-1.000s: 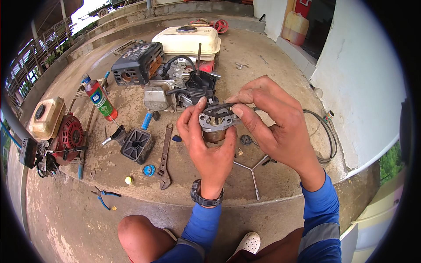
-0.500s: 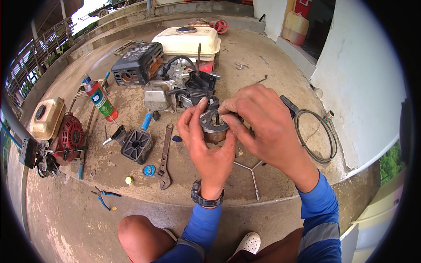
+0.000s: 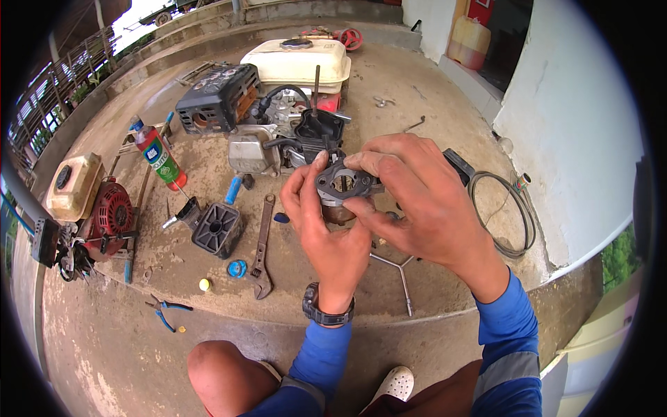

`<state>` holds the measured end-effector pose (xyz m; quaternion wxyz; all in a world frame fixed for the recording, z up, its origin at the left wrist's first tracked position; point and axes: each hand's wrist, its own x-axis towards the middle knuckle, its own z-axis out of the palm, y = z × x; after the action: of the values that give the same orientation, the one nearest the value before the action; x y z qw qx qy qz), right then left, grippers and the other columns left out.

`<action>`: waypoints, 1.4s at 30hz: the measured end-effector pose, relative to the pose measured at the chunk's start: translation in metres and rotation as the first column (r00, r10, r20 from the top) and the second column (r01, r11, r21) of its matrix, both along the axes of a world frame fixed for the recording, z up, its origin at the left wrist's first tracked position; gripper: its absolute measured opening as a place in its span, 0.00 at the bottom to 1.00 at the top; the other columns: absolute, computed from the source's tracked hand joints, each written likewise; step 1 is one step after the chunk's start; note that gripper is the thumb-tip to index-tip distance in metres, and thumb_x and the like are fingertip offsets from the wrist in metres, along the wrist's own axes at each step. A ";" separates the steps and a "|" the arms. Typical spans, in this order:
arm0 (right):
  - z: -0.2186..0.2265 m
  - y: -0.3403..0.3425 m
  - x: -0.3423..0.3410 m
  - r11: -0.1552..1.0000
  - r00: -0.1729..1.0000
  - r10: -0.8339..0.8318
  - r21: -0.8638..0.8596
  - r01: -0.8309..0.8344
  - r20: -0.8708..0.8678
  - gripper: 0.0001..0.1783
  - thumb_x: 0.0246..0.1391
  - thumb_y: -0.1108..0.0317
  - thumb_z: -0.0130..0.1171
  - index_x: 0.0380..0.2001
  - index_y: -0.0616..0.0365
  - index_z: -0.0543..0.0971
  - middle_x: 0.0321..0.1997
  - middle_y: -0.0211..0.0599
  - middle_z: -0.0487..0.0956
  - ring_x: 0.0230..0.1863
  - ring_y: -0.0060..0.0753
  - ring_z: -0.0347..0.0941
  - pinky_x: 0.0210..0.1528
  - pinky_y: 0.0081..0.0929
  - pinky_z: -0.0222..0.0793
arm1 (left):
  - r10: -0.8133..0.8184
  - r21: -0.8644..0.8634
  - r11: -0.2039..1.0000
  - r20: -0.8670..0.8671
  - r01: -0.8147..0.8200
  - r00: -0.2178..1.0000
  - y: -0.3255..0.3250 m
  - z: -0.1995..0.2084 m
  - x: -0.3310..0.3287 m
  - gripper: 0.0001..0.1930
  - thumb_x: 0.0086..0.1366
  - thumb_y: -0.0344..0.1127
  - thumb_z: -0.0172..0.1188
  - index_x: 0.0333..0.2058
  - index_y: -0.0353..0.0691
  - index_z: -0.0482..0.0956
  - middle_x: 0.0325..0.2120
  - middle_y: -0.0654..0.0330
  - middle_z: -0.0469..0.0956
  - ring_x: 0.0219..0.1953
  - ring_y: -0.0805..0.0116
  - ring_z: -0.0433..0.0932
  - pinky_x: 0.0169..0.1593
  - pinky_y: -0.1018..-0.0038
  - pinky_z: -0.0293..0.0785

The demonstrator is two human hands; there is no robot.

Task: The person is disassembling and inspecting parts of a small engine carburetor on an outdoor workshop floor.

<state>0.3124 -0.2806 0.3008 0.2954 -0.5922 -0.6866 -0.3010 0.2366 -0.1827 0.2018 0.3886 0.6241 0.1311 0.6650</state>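
Note:
My left hand (image 3: pixel 330 236) is closed round a small carburetor (image 3: pixel 338 214), whose rounded, brownish bowl shows below its metal top. A dark flat gasket plate (image 3: pixel 329 182) with a large round opening lies over the carburetor's upper face. Thumb and fingers of my right hand (image 3: pixel 424 201) pinch the plate's right side. Just beyond both hands stands the engine's black air-filter housing (image 3: pixel 319 128), with a long rod rising from it. Whether the plate sits flush on the carburetor is hard to tell.
The engine's cream fuel tank (image 3: pixel 299 61) stands behind. An adjustable wrench (image 3: pixel 262 250), a black filter box (image 3: pixel 217 231), pliers (image 3: pixel 167 311) and a red drink bottle (image 3: pixel 160 156) lie or stand left. On the right are a Y-shaped wrench (image 3: pixel 401 274) and a coiled hose (image 3: pixel 531 229).
The dark gasket plate now covers the carburetor's face, where a metal flange and dark pin showed before. My right fingers have spread along the plate's edge. My left hand has hardly moved.

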 end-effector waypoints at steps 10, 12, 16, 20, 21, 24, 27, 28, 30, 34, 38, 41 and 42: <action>-0.009 -0.026 0.107 0.719 0.806 -0.584 -0.522 0.459 -0.095 0.20 0.55 0.57 0.66 0.45 0.60 0.85 0.43 0.49 0.82 0.47 0.53 0.80 0.50 0.44 0.76 | -0.006 0.002 1.000 -0.016 0.006 1.000 0.002 -0.003 0.004 0.38 0.50 0.20 0.71 0.63 0.38 0.75 0.57 0.50 0.66 0.60 0.55 0.69 0.62 0.64 0.70; -0.051 -0.026 0.147 0.578 0.787 -0.617 -0.661 0.479 0.030 0.21 0.53 0.54 0.66 0.42 0.60 0.87 0.44 0.50 0.84 0.50 0.53 0.81 0.52 0.46 0.77 | 0.007 0.000 1.000 0.040 -0.007 0.999 0.005 0.006 -0.003 0.38 0.49 0.20 0.71 0.63 0.39 0.76 0.57 0.51 0.65 0.61 0.57 0.68 0.62 0.64 0.71; -0.145 -0.016 0.177 0.306 0.740 -0.655 -0.842 0.444 0.152 0.24 0.50 0.52 0.68 0.42 0.59 0.87 0.47 0.49 0.85 0.53 0.53 0.81 0.54 0.45 0.78 | 0.098 0.062 0.993 -0.002 -0.098 0.995 0.021 -0.001 -0.011 0.38 0.49 0.20 0.71 0.63 0.40 0.75 0.57 0.52 0.62 0.57 0.58 0.70 0.61 0.65 0.70; -0.192 -0.051 0.204 0.185 0.688 -0.681 -0.851 0.493 0.251 0.21 0.48 0.51 0.71 0.39 0.56 0.87 0.47 0.49 0.85 0.51 0.52 0.83 0.52 0.45 0.80 | -0.067 -0.025 0.997 0.052 0.069 0.996 0.002 0.004 -0.001 0.41 0.48 0.20 0.70 0.64 0.44 0.74 0.63 0.50 0.57 0.51 0.58 0.68 0.59 0.64 0.70; -0.199 -0.046 0.203 0.154 0.706 -0.642 -0.852 0.500 0.298 0.23 0.49 0.51 0.72 0.41 0.57 0.86 0.47 0.51 0.85 0.51 0.52 0.82 0.52 0.45 0.80 | -0.067 -0.010 0.998 0.044 0.067 0.997 0.004 0.002 -0.005 0.41 0.48 0.21 0.71 0.65 0.43 0.74 0.63 0.49 0.59 0.56 0.57 0.69 0.60 0.64 0.71; -0.197 -0.018 0.166 0.253 0.746 -0.588 -0.804 0.539 0.314 0.24 0.51 0.52 0.72 0.44 0.59 0.84 0.45 0.52 0.85 0.51 0.51 0.83 0.51 0.45 0.80 | -0.032 0.021 0.999 0.021 0.032 0.999 0.011 0.002 -0.026 0.43 0.47 0.21 0.72 0.66 0.43 0.74 0.64 0.47 0.62 0.62 0.53 0.68 0.62 0.62 0.70; -0.187 0.009 0.114 0.373 0.871 -0.492 -0.907 0.196 -0.014 0.21 0.55 0.56 0.71 0.45 0.59 0.84 0.45 0.51 0.85 0.49 0.49 0.83 0.50 0.44 0.79 | -0.035 -0.013 0.999 0.041 0.036 0.999 0.012 0.009 -0.039 0.45 0.46 0.20 0.71 0.67 0.42 0.72 0.63 0.45 0.64 0.62 0.47 0.67 0.65 0.60 0.67; -0.183 0.018 0.081 0.402 0.841 -0.463 -0.912 -0.081 -0.279 0.19 0.56 0.57 0.70 0.45 0.59 0.84 0.45 0.50 0.85 0.48 0.49 0.83 0.49 0.43 0.79 | -0.076 -0.051 0.995 0.087 0.080 0.993 0.013 0.012 -0.044 0.45 0.45 0.19 0.71 0.67 0.42 0.72 0.63 0.44 0.65 0.62 0.44 0.67 0.65 0.59 0.66; -0.138 0.021 0.022 0.442 0.612 -0.460 -0.763 -0.471 -0.644 0.17 0.59 0.59 0.68 0.46 0.59 0.84 0.45 0.47 0.85 0.47 0.48 0.83 0.47 0.41 0.78 | -0.116 -0.063 0.989 0.200 0.131 0.973 0.015 0.034 -0.052 0.46 0.46 0.18 0.68 0.69 0.42 0.70 0.65 0.43 0.62 0.61 0.43 0.65 0.65 0.57 0.65; -0.156 0.147 -0.111 0.360 0.764 0.062 -0.700 -0.617 -0.642 0.12 0.64 0.64 0.65 0.45 0.60 0.83 0.42 0.45 0.84 0.42 0.50 0.82 0.43 0.40 0.77 | -0.010 -0.101 0.995 0.158 0.027 0.987 0.056 0.027 -0.102 0.49 0.48 0.13 0.64 0.72 0.43 0.65 0.66 0.42 0.58 0.66 0.40 0.62 0.67 0.58 0.63; -0.186 0.250 -0.179 0.584 0.770 0.339 -0.521 -0.623 -0.541 0.12 0.63 0.63 0.65 0.44 0.60 0.83 0.38 0.45 0.81 0.40 0.53 0.80 0.42 0.43 0.76 | -0.044 -0.215 0.970 0.318 0.117 0.947 0.088 0.030 -0.125 0.50 0.48 0.11 0.62 0.73 0.45 0.64 0.67 0.44 0.55 0.68 0.42 0.63 0.67 0.61 0.65; -0.212 0.327 -0.225 0.655 0.793 0.352 -0.474 -0.589 -0.498 0.12 0.63 0.63 0.65 0.45 0.59 0.83 0.40 0.45 0.80 0.40 0.54 0.80 0.43 0.46 0.76 | 0.001 -0.311 0.944 0.346 0.113 0.938 0.111 0.032 -0.145 0.50 0.49 0.11 0.62 0.73 0.46 0.65 0.67 0.46 0.55 0.65 0.46 0.67 0.63 0.63 0.70; -0.222 0.349 -0.239 0.647 0.797 0.366 -0.484 -0.589 -0.480 0.14 0.63 0.63 0.65 0.47 0.59 0.83 0.42 0.45 0.79 0.42 0.54 0.79 0.45 0.47 0.76 | 0.012 -0.319 0.942 0.351 0.107 0.936 0.121 0.029 -0.152 0.50 0.49 0.11 0.62 0.73 0.46 0.65 0.67 0.46 0.55 0.65 0.46 0.67 0.63 0.63 0.70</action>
<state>0.0733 0.0680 0.0791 0.2706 -0.4913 -0.8168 0.1351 0.0848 -0.0621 0.2308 0.5216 0.4249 0.1554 0.7233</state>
